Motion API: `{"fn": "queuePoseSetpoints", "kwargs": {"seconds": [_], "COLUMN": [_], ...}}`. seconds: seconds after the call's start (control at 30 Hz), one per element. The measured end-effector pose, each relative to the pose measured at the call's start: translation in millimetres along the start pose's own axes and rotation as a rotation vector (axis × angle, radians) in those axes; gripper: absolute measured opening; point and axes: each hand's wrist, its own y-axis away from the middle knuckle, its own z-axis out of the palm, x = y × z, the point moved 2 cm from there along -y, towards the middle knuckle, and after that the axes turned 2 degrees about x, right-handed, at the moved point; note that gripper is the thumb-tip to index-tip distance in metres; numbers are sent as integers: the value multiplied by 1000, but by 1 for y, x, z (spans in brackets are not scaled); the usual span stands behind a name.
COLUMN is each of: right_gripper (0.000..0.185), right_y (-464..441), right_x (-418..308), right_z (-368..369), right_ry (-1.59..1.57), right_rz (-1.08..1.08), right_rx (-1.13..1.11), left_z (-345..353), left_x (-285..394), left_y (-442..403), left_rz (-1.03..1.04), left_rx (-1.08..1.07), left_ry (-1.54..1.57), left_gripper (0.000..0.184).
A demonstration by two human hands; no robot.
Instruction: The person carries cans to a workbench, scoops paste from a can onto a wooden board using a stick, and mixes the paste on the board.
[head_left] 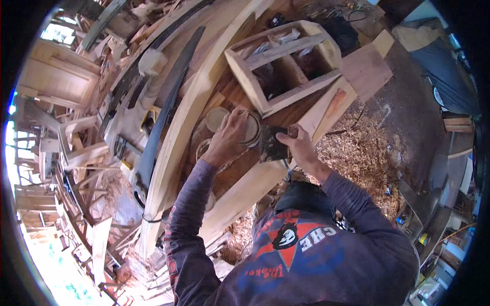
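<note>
My left hand (228,138) is closed on the rim of a round, pale-topped container (252,129), its fingers curled over the near side. In my right hand (302,149), a dark, flat, squarish piece (273,145) is pinched between thumb and fingers; its kind is unclear. The piece sits right beside the container, and I cannot tell whether they touch. A round pale disc or lid (216,119) lies just beyond my left hand. Another round item (202,149) is partly hidden behind my left wrist.
A divided wooden box with a centre bar (286,51) stands beyond my hands. A long wooden beam (178,137) and a handsaw (168,109) lie on the left. Wood shavings (357,158) cover the floor at right. Timber boards (61,74) are stacked far left.
</note>
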Motion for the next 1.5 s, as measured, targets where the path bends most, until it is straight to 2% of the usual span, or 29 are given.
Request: {"fn": "queuePoseSetpoints", "kwargs": {"seconds": [0.03,0.07,0.2,0.23,0.27,0.33,0.47,0.53,0.63,0.67,0.73,0.8,0.83,0.87,0.9,0.93,1.0,1.03,1.1,1.13,1.2,1.23,1.27,1.33,1.37,1.4,1.43,1.47,1.5], "right_gripper": [37,37,33,33,33,32,24,24,23,23,22,21,21,22,22,22,30,30,33,33,36,45,45,56,67,67,69,71,66], "right_y": [2,4,-1,1,-2,-5,12,15,1,-17,-22,0,3,0,-1,-2,-9,-9,-9,-12,-26,-34,-38,-40,-52,-59,-64,-67,-62], "right_x": [-2,-3,26,23,29,36,16,10,54,94,98,47,46,43,43,47,55,52,43,44,51,51,52,38,51,51,50,49,35], "right_z": [1,2,8,6,6,12,17,16,23,26,30,12,8,0,-11,-21,-36,-42,-65,-76,-96,-105,-113,-122,-132,-140,-145,-145,-142], "right_ry": [-7,-17,-315,-356,-360,-537,-728,-701,-797,-761,-724,-812,-812,-668,-520,-510,-486,-482,-90,-97,211,260,258,627,609,607,622,639,609], "right_rz": [-11,-16,224,259,250,219,229,223,337,280,241,236,248,205,162,170,154,150,79,68,-92,-108,-114,-195,-204,-208,-211,-210,-211], "right_rx": [3,8,-24,-93,-80,-87,-26,-27,-98,-156,-253,-136,-149,-89,-28,-40,-117,-133,-28,-15,146,129,126,218,210,194,238,277,279], "left_z": [1,1,2,-1,-5,-10,-11,-11,-6,-7,-9,-2,-8,-18,-26,-27,-18,-15,-17,-18,-19,-20,-23,-33,-39,-46,-32,-36,-44], "left_x": [-1,1,8,12,16,22,22,24,20,22,10,-5,-4,2,11,15,5,2,4,4,-2,-3,-5,-9,-15,-25,-71,-75,-75], "left_y": [-4,-6,-6,-8,-10,-14,-20,-22,-15,-15,-11,-2,-7,-13,-17,-17,-15,-17,-23,-24,-22,-22,-23,-24,-24,-22,-23,-22,-19], "left_rz": [-73,-51,-90,-82,-66,-185,-110,-143,-85,-119,-193,-41,-56,-65,-110,-159,-132,-85,-45,-28,-5,-3,-12,-28,-250,-478,-254,-281,-336], "left_rx": [-69,-69,-78,-88,-87,-206,-173,-197,-135,-156,-173,-119,-178,-170,-257,-346,-267,-243,-236,-236,-240,-239,-202,-158,-173,-180,-130,-116,116], "left_ry": [29,28,-52,-82,-82,-104,-145,-118,-113,-83,-66,43,132,129,31,-65,-87,-4,104,98,143,140,211,278,626,972,1241,1241,1542], "left_gripper": [105,105,107,108,108,108,112,112,110,112,114,121,125,125,125,124,118,115,105,105,101,101,96,92,84,77,59,59,55]}}
